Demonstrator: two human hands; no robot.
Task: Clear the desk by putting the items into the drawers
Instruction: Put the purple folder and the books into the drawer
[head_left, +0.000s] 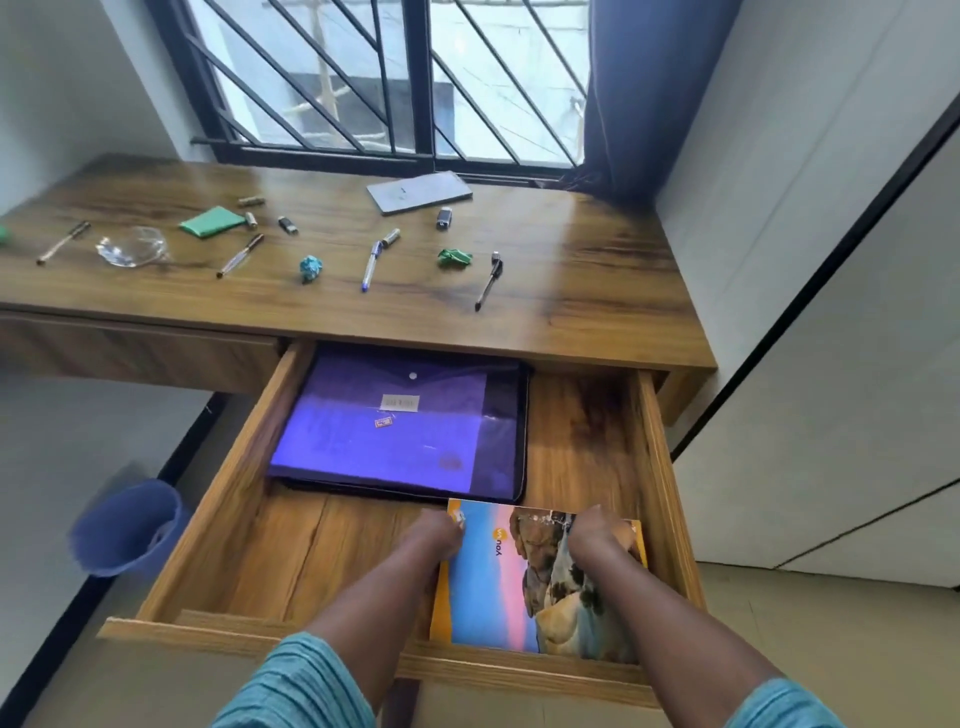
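Note:
The wooden desk's right drawer (218, 499) is pulled wide open. Inside it at the back lies a purple snap folder (400, 431). At the drawer's front right lies a colourful book (498, 587) with a yellow edge and a dog picture. My left hand (441, 532) grips its far left corner and my right hand (597, 535) grips its far right part. On the desk (597, 291) lie several pens, such as a blue pen (371, 265) and a black pen (489, 283), a grey notebook (420, 191), batteries, USB sticks and crumpled paper.
A clear glass bowl (132, 248) and a green pad (212, 222) sit at the desk's left. A blue waste bin (124, 525) stands on the floor left of the drawer. The left drawer (135, 353) is closed. White cabinet doors (831, 364) rise at the right.

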